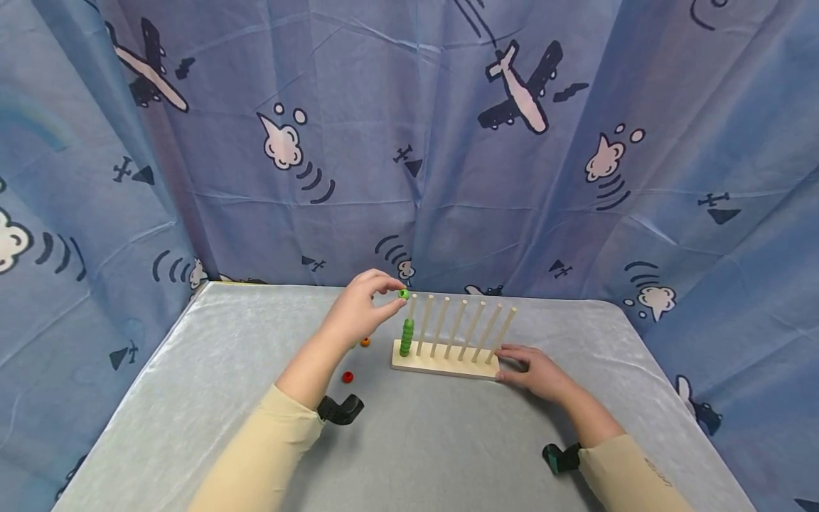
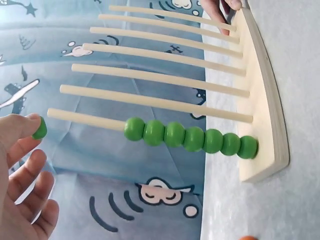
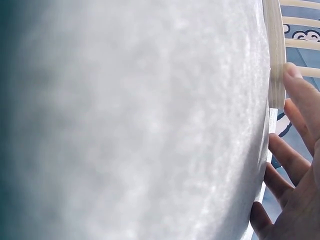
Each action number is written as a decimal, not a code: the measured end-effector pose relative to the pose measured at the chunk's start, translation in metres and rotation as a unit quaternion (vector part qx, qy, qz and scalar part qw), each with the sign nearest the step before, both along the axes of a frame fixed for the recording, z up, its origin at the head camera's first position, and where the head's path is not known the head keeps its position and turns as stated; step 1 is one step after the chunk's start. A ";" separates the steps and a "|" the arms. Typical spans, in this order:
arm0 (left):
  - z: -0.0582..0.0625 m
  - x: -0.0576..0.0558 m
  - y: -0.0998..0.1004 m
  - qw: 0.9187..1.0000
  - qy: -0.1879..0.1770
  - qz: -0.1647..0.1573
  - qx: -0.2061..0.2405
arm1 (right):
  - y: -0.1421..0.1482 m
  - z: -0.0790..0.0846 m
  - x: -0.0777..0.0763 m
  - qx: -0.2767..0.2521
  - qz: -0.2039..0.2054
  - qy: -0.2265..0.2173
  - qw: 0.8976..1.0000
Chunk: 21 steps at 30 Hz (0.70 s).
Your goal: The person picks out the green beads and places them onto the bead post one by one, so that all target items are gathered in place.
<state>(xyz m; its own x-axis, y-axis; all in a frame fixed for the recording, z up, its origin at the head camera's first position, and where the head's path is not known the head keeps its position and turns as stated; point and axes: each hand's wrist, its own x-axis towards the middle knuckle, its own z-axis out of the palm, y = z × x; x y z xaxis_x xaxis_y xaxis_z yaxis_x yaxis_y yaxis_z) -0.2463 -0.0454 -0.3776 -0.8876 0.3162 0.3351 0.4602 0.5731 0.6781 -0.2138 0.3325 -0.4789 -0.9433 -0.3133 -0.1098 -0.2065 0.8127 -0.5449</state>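
Note:
My left hand (image 1: 355, 307) pinches a green bead (image 2: 39, 128) between thumb and forefinger, its other fingers loosely curled. The bead is beside the tip of the leftmost peg (image 2: 85, 119) of a wooden peg rack (image 1: 441, 365). Lower on that peg, several green beads (image 1: 407, 337) are stacked down to the base; the other pegs are bare. At the rack's right end, my right hand (image 1: 534, 371) grips the base, thumb (image 3: 295, 75) at its front edge and fingers behind.
On the table (image 1: 422, 441), an orange bead (image 1: 365, 342) and a red bead (image 1: 348, 377) lie left of the rack, close to the left forearm. A blue curtain (image 1: 384, 142) printed with airplanes hangs behind the table and along its sides.

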 end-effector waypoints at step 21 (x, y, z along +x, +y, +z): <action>0.005 -0.002 0.015 1.000 -0.015 -0.021 -0.004 | -0.001 0.001 0.002 -0.011 -0.001 0.003 1.000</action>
